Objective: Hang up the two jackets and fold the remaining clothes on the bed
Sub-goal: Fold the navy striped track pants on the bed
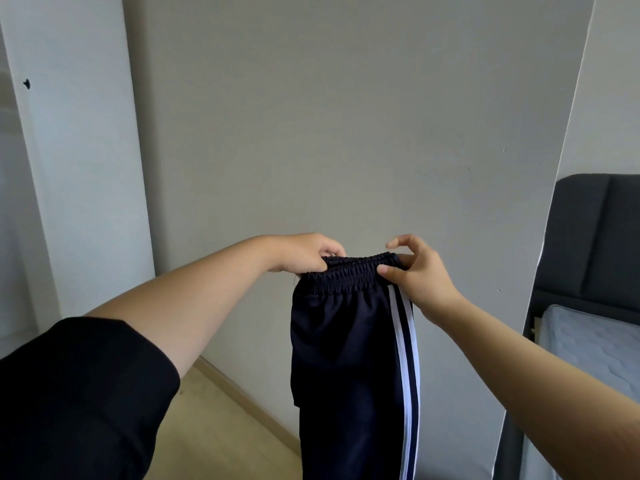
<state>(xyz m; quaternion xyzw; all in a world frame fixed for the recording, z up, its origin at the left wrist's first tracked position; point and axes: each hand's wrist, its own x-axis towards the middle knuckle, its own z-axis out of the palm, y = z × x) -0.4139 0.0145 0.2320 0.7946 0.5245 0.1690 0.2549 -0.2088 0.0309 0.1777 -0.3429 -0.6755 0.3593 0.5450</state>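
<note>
Here, the left hand [304,253] and right hand [417,271] pinch opposite waistband ends of the hanging track pants [346,341].

A plain grey wall [311,116] fills most of the view, lit softly and evenly. On the left stands a white panel [79,150] with 1 small dark hole, and a strip of light wooden floor [225,420] runs along the wall's base. On the right, a dark grey padded headboard [595,230] rises above a pale quilted mattress [595,344].
</note>
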